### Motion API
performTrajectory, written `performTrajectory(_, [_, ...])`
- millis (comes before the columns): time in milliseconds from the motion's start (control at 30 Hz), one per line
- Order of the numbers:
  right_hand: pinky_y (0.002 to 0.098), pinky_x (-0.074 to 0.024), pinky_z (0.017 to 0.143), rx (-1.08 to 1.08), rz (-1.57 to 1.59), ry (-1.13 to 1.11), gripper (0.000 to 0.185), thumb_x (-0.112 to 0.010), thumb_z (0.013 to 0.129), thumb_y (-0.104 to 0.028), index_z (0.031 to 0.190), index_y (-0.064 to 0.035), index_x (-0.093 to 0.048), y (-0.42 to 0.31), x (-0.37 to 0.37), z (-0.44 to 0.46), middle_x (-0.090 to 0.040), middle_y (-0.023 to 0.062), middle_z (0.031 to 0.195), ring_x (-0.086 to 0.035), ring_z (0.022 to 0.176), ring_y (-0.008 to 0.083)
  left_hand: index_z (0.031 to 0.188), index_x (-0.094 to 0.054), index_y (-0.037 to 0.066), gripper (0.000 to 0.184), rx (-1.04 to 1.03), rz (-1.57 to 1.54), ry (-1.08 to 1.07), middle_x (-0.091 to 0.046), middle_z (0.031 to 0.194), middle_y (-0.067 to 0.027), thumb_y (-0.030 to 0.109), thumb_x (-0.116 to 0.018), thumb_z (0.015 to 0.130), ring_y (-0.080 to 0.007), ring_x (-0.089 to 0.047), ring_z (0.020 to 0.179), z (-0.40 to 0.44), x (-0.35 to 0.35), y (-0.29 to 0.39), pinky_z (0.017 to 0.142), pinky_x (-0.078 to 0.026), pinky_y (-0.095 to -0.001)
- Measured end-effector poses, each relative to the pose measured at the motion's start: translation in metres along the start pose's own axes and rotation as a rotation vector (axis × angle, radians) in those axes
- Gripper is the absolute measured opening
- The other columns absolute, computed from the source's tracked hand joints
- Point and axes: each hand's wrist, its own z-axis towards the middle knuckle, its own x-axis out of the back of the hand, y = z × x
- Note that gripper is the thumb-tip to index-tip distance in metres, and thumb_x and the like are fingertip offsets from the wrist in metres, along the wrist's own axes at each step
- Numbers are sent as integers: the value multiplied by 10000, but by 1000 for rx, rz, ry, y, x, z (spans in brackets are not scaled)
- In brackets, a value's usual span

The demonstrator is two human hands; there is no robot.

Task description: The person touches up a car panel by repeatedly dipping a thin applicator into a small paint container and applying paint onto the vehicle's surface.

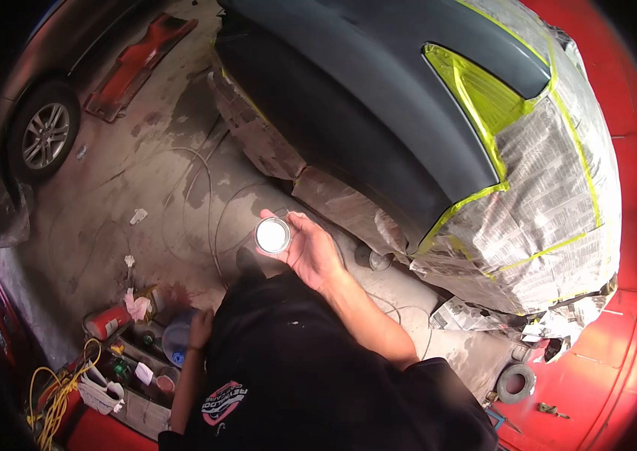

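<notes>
In the middle of the view my right hand [312,254] is closed around a small round metal can [273,235], its fingers and thumb at the sides. The top of the can faces me, and inside the rim it looks bright white; whether that is its contents or glare, I cannot tell. My left hand [200,328] hangs low on the left, in shadow beside a bluish clear plastic container [176,338]. It seems to touch the container's side, but the fingers are too dark to show a grip.
A dark grey car panel [364,98], edged with yellow-green tape [476,128] and newspaper masking [552,173], fills the upper right. A hose [212,218] curls over the concrete floor. Bottles and a red can [106,322] stand lower left, near a yellow cord [51,398]. A car wheel [45,135] is upper left.
</notes>
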Motion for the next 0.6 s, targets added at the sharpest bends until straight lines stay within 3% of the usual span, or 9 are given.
performTrajectory(133, [670,-683,1147,45,8,-4,145,-520,1254,-207,1280,-84,-594,-12,14,-1,-636,284,1683,-744,1432,392,1729,-504,7,633,251,124,-173,-764,1457,-276,235,-692,1171,-403,-757,1330,-41,32,-58,1111,-599,-491])
performTrajectory(267, [674,-676,1159,87,12,51,150,-543,1250,-224,1272,-84,-593,-31,26,-5,-630,269,1697,-739,1433,410,1686,-527,10,601,142,101,-148,-770,1426,-264,228,-699,1153,-400,-759,1304,-58,80,-18,1094,-600,-493])
performTrajectory(400, [665,-633,1234,99,-48,116,281,-430,1282,-256,1299,-49,-619,-47,33,-8,-651,211,1707,-707,1485,439,1642,-551,14,569,-269,71,-52,-775,1396,-252,221,-705,1136,-397,-762,1278,-66,150,101,1077,-602,-495])
performTrajectory(500, [679,-620,1239,118,23,80,263,-509,1259,-243,1307,-27,-653,-55,49,-15,-650,216,1711,-689,1491,500,1610,-569,17,545,-704,77,-26,-779,1373,-243,216,-710,1123,-394,-764,1258,-79,194,210,1065,-603,-497])
performTrajectory(600, [669,-634,1228,149,-40,118,257,-526,1244,-236,1193,-73,-719,-62,48,-24,-640,245,1706,-711,1476,432,1577,-587,20,521,-1146,80,-134,-784,1350,-234,211,-715,1109,-392,-766,1239,-103,213,295,1052,-603,-499])
